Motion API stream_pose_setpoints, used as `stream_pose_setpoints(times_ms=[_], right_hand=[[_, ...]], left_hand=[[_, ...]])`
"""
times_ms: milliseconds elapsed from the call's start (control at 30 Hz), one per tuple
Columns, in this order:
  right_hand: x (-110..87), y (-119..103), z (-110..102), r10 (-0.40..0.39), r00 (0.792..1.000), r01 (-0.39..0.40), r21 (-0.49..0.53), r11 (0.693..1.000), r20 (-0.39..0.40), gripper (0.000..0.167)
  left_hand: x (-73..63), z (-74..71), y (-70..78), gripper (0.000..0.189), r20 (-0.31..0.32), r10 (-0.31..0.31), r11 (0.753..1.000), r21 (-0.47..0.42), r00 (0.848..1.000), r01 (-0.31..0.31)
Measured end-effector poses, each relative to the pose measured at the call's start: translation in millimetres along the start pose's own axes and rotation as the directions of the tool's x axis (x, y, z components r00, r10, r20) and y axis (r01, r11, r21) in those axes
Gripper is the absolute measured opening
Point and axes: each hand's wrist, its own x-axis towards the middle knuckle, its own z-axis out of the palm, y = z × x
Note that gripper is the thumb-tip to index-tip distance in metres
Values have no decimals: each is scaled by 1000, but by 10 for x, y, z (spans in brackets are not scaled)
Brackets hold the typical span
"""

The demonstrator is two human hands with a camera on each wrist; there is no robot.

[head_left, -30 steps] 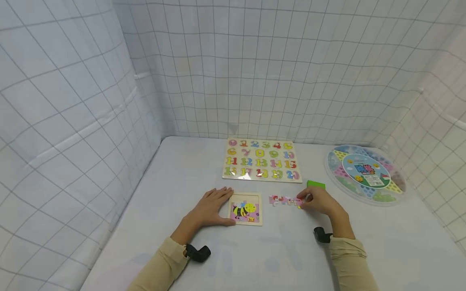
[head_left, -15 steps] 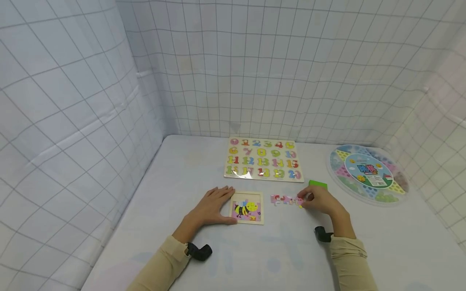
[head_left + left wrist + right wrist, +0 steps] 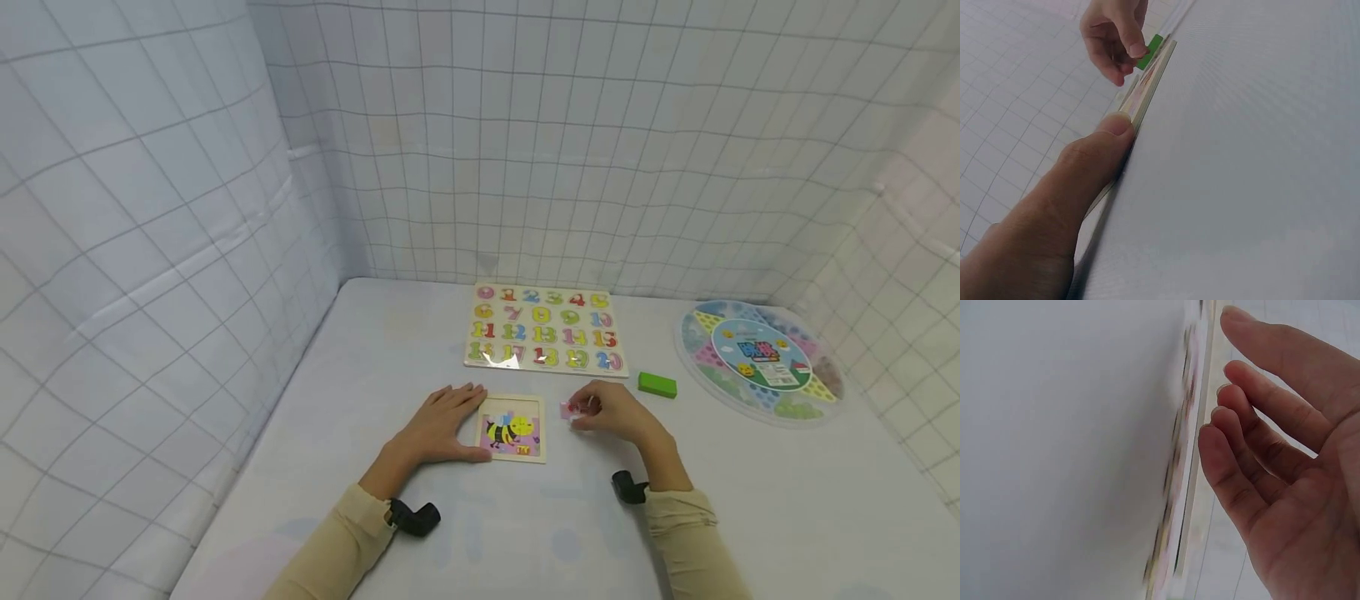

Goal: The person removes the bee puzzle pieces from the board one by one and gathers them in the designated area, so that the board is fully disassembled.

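A small square wooden puzzle tray (image 3: 517,457) holds a bee picture; its upper strip shows bare wood. Along its left side rests my left hand (image 3: 438,427), fingers extended by the upper corner, thumb by the lower one. In the left wrist view the thumb (image 3: 1100,140) lies on the tray's edge. Right of the tray, my right hand (image 3: 618,410) hovers at a row of pink puzzle pieces (image 3: 566,410), partly hidden under it. The right wrist view shows the pieces (image 3: 1175,434) in a blurred line, apart from the loosely bent fingers (image 3: 1216,453), which hold nothing.
A number puzzle board (image 3: 543,329) lies behind the tray. A green block (image 3: 657,385) sits to the right of the hand. Farther right is a round, clear-lidded game box (image 3: 759,358). Gridded white cloth (image 3: 465,167) walls surround the white table.
My right hand has moved left from the right end of the row of pieces to its left end, uncovering the green block. The left hand stays on the tray.
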Motion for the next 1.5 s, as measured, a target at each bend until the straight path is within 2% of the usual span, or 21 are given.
stream_pose_setpoints(times_ms=[233, 433, 567, 867, 1267, 1500], right_hand=[[219, -402, 297, -64, 995, 63, 19, 998, 81, 34], [370, -689, 540, -139, 979, 139, 9, 990, 151, 34], [444, -813, 640, -128, 975, 133, -14, 991, 181, 35], [501, -911, 731, -55, 976, 71, -72, 995, 209, 33], [487, -909, 725, -73, 979, 80, -30, 996, 191, 26], [479, -904, 728, -131, 973, 138, -26, 990, 188, 25]], left_hand=[[-12, -6, 4, 105, 7, 2, 1000, -11, 1000, -2], [-26, -8, -10, 104, -16, 21, 1000, 2, 1000, -21], [-14, 6, -16, 103, -29, 43, 999, 2, 999, -43], [-11, 22, -12, 104, -25, 39, 999, -12, 999, -40], [-8, -9, -23, 103, -47, 46, 999, -3, 998, -46], [-16, 6, -24, 105, -31, 33, 999, 14, 999, -33]])
